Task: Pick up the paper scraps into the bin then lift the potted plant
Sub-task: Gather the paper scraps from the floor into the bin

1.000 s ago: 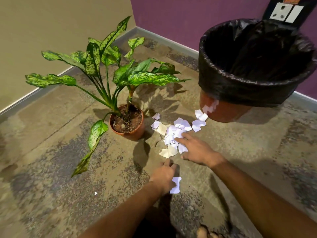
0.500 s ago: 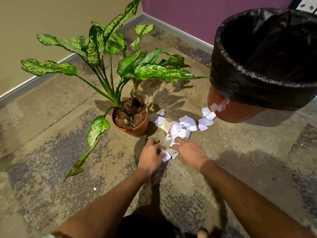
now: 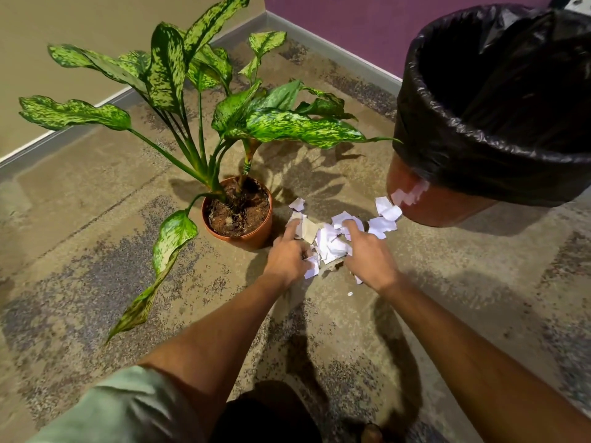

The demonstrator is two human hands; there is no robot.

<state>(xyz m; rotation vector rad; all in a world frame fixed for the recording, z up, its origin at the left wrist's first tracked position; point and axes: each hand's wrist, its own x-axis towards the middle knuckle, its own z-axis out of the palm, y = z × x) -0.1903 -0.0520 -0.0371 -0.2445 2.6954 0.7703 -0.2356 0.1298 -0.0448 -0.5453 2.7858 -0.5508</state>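
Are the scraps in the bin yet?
No. The paper scraps lie on the floor between both hands, outside the bin.

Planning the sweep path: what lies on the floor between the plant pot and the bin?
In the head view, white paper scraps lie between the plant pot and the bin, with the left hand and right hand gathering them.

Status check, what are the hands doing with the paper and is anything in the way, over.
Left hand and right hand both on the paper scraps, raking them together. Scraps on floor, none seen in bin. Potted plant untouched, close beside left hand.
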